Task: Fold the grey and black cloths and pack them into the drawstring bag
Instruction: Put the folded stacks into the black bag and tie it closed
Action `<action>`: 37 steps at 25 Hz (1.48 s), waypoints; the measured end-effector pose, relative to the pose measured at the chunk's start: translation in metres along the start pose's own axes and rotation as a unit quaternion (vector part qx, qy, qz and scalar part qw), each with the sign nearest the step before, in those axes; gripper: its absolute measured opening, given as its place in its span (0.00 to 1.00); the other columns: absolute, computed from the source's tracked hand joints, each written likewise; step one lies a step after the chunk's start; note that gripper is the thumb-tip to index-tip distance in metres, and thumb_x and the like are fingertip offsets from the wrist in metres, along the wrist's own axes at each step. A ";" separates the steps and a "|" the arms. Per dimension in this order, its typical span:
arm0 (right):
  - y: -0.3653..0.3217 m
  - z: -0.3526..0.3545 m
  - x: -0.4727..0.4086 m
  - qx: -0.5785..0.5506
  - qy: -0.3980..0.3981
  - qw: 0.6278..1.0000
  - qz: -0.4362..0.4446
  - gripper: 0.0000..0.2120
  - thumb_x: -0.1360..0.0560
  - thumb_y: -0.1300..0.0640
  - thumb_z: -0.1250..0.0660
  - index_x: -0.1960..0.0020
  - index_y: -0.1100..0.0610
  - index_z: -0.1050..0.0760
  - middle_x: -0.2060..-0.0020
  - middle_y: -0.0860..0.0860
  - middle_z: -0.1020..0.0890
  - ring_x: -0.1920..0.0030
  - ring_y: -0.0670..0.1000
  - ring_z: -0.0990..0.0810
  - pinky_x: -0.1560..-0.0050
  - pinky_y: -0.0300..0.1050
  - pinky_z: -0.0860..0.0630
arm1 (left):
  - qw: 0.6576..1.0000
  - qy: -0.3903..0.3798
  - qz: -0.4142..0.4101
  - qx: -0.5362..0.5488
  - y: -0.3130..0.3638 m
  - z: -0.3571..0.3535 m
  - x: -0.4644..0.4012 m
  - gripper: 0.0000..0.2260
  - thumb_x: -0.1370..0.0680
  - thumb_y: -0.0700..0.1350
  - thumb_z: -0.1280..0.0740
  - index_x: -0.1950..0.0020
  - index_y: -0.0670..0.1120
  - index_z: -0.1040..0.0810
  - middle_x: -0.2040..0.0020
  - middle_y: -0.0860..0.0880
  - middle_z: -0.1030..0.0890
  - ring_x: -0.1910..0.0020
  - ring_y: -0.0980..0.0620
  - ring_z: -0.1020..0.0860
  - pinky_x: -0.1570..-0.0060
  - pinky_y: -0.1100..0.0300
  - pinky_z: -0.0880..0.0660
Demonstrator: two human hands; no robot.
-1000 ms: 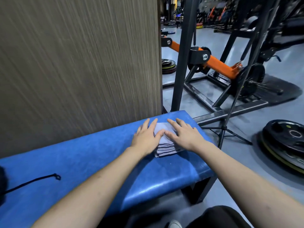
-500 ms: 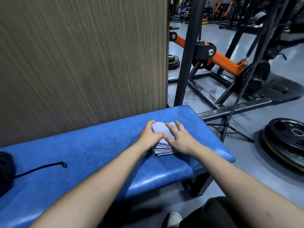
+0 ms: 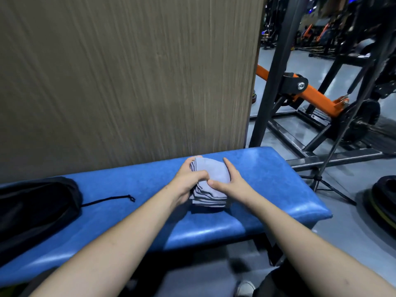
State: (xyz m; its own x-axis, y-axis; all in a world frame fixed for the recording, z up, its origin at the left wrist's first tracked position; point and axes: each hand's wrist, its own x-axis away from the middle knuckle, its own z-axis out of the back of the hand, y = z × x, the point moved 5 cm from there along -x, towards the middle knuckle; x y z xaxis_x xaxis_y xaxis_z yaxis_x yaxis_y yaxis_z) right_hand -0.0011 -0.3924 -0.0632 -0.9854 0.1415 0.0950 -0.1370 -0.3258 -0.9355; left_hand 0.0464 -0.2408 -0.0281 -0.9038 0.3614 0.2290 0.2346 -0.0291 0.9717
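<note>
Between my two hands, on the blue counter [image 3: 267, 189], sits the stack of folded grey cloths [image 3: 211, 181], its layered edges facing me and its long axis running away from my body toward the wood-grain panel [image 3: 128, 82]. My left hand [image 3: 188, 181] curls round the stack's left side, fingers hooked over the far corner and thumb laid across the top, so it grips the bundle. My right hand [image 3: 232, 181] lies against the right side with straight fingers pointing away from me and the thumb pressing on top, near my left thumb; it steadies the stack but does not close round it. I see no separate black cloth; whether one is folded among the dark-edged layers, I cannot tell.

What the coming move turns on is direction: the drawstring bag [image 3: 36, 209] lies well apart from the stack, far along the counter to my left, a dark slumped shape with its cord [image 3: 109, 199] trailing out toward the cloths. From here its mouth seems to face the cord side, toward the stack, though the opening itself is too dark to make out. My left hand is the nearer one to the bag, and it already has the grip. I judge the folding done, and the bundle must now travel leftward across the counter, short side leading, while my right hand is free to hold the bag open.
</note>
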 end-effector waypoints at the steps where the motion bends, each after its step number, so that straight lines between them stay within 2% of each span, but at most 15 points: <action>1: -0.008 -0.009 -0.002 -0.029 -0.010 1.000 0.002 0.54 0.33 0.41 0.22 0.19 0.46 0.52 0.22 0.45 0.42 0.23 0.46 0.40 0.24 0.49 0.40 | 1.000 -0.003 -0.004 -0.003 0.009 0.013 0.006 0.24 0.27 0.29 0.34 0.34 0.48 0.28 0.49 0.46 0.19 0.54 0.49 0.19 0.57 0.57 0.20; 4: -0.038 -0.053 -0.012 -0.106 -0.047 0.993 0.003 0.55 0.36 0.39 0.21 0.19 0.43 0.51 0.25 0.44 0.34 0.29 0.45 0.30 0.28 0.49 0.32 | 1.000 0.011 -0.023 -0.005 0.030 0.069 0.026 0.23 0.25 0.30 0.34 0.34 0.47 0.27 0.49 0.47 0.19 0.54 0.51 0.19 0.59 0.60 0.21; 8: -0.080 -0.130 -0.021 -0.131 -0.101 0.986 0.024 0.48 0.33 0.46 0.20 0.21 0.41 0.44 0.29 0.45 0.29 0.35 0.45 0.23 0.33 0.48 0.26 | 0.997 0.071 -0.023 -0.003 0.036 0.158 0.059 0.22 0.25 0.31 0.33 0.34 0.47 0.27 0.48 0.47 0.19 0.53 0.51 0.19 0.57 0.59 0.21; 13: -0.130 -0.234 -0.022 -0.096 -0.153 0.982 0.062 0.39 0.32 0.51 0.21 0.26 0.40 0.36 0.33 0.46 0.28 0.38 0.46 0.22 0.38 0.47 0.22 | 0.988 0.153 -0.019 0.017 0.029 0.267 0.104 0.18 0.26 0.31 0.32 0.38 0.45 0.25 0.48 0.45 0.18 0.53 0.50 0.18 0.56 0.58 0.21; 16: -0.156 -0.292 -0.021 -0.092 -0.181 0.976 0.079 0.36 0.30 0.53 0.22 0.28 0.42 0.34 0.36 0.46 0.28 0.41 0.45 0.21 0.49 0.39 0.21 | 0.980 0.193 -0.036 0.015 0.026 0.323 0.133 0.17 0.25 0.32 0.32 0.38 0.44 0.25 0.49 0.46 0.17 0.54 0.52 0.18 0.58 0.61 0.21; 20: -0.191 -0.370 -0.017 -0.083 -0.220 0.967 0.094 0.32 0.29 0.56 0.23 0.30 0.43 0.32 0.40 0.46 0.26 0.46 0.46 0.19 0.53 0.38 0.20 | 0.969 0.241 -0.046 0.029 0.017 0.400 0.172 0.22 0.29 0.37 0.28 0.36 0.43 0.26 0.42 0.44 0.17 0.45 0.47 0.17 0.45 0.54 0.20; 22: -0.207 -0.402 -0.017 -0.075 -0.233 0.964 0.101 0.31 0.28 0.57 0.23 0.30 0.44 0.32 0.41 0.46 0.25 0.46 0.45 0.20 0.55 0.35 0.22 | 0.963 0.265 -0.050 0.032 0.014 0.434 0.186 0.23 0.29 0.37 0.26 0.34 0.43 0.26 0.40 0.43 0.18 0.43 0.47 0.17 0.45 0.55 0.20; 24: -0.220 -0.430 -0.022 -0.069 -0.241 0.962 0.110 0.31 0.29 0.56 0.23 0.30 0.44 0.32 0.40 0.47 0.24 0.44 0.46 0.20 0.51 0.37 0.22 | 0.956 0.287 -0.052 0.035 0.013 0.462 0.195 0.21 0.25 0.35 0.27 0.34 0.43 0.27 0.42 0.44 0.18 0.46 0.49 0.18 0.51 0.59 0.21; 26: -0.230 -0.452 -0.030 -0.053 -0.246 0.960 0.121 0.32 0.31 0.53 0.22 0.31 0.42 0.31 0.39 0.47 0.24 0.41 0.48 0.21 0.41 0.46 0.22 | 0.950 0.306 -0.053 0.036 0.015 0.483 0.199 0.20 0.25 0.36 0.28 0.34 0.44 0.27 0.44 0.45 0.18 0.50 0.51 0.17 0.56 0.63 0.21; 28: -0.241 -0.474 -0.040 -0.041 -0.248 0.959 0.128 0.33 0.33 0.51 0.22 0.31 0.42 0.31 0.38 0.47 0.24 0.39 0.49 0.22 0.36 0.51 0.23 | 0.942 0.330 -0.061 0.033 0.018 0.505 0.198 0.20 0.24 0.36 0.28 0.34 0.44 0.27 0.48 0.47 0.18 0.54 0.53 0.18 0.60 0.65 0.21; 33: -0.253 -0.505 -0.072 0.017 -0.230 0.965 0.127 0.32 0.35 0.49 0.24 0.33 0.43 0.30 0.36 0.52 0.25 0.39 0.52 0.22 0.35 0.53 0.25 | 0.934 0.351 -0.057 0.029 0.016 0.537 0.180 0.19 0.23 0.39 0.27 0.34 0.47 0.28 0.50 0.45 0.18 0.58 0.52 0.17 0.63 0.64 0.21; 37: -0.228 -0.514 -0.086 0.096 -0.216 0.966 0.106 0.28 0.28 0.49 0.27 0.30 0.46 0.31 0.33 0.55 0.28 0.38 0.53 0.25 0.32 0.52 0.29 | 0.932 0.358 -0.054 -0.012 -0.002 0.544 0.161 0.18 0.23 0.45 0.26 0.35 0.49 0.25 0.46 0.45 0.18 0.53 0.50 0.17 0.54 0.59 0.21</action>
State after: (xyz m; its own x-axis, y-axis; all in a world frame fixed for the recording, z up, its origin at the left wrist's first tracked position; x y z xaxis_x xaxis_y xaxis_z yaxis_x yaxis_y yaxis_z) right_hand 0.1674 0.1501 -0.0333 -0.9384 -0.3362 0.0803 0.0964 -0.4775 -0.8733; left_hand 0.0952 0.3242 -0.0250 -0.9312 -0.3501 0.1013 0.1274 -0.0524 0.9905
